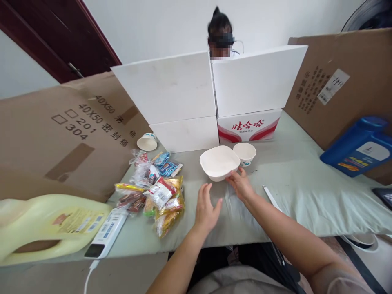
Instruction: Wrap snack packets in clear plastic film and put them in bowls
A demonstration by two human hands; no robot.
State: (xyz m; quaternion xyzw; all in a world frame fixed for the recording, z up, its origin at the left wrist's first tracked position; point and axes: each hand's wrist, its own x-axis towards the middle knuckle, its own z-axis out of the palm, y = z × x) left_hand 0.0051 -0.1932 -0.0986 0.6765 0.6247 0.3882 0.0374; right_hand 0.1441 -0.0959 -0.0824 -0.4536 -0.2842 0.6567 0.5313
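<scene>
A white square bowl with rounded corners [219, 162] stands on the cloth-covered table in front of me, its inside showing no contents. My right hand [240, 185] has its fingers on the bowl's near right corner, gripping it there. Just short of the bowl's near side, my left hand [207, 208] is open, fingers apart, holding nothing. A white paper cup with a blue-green print [245, 153] stands right behind the bowl's right side. To the left of my left hand lies a pile of wrapped snacks [162, 194] in yellow, red, blue and clear packaging.
Another paper cup [147, 141] lies tilted at the back left. White boxes [183, 94] wall off the back; a person [220, 32] is behind them. A yellow jug [55, 220] and white power bank [107, 232] lie left, a blue bottle [358, 147] right. Cardboard [61, 134] flanks the table.
</scene>
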